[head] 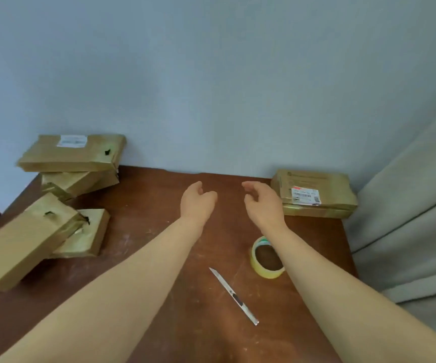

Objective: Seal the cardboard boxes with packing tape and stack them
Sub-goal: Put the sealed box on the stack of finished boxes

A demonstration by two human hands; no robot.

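Note:
Both my arms reach out over a brown wooden table (175,284). My left hand (198,203) and my right hand (262,203) hover side by side above its far middle, fingers loosely curled, holding nothing. Two flat cardboard boxes (316,192) lie stacked at the far right, just beyond my right hand. Several more boxes sit at the left: a leaning pile (73,158) against the wall and a tilted box (20,244) over another (86,237) near the left edge. A yellowish roll of packing tape (266,258) lies flat under my right forearm.
A slim utility knife (233,296) lies on the table between my forearms, blade end pointing away. A pale blue wall (211,87) backs the table. A grey curtain (415,218) hangs along the right side.

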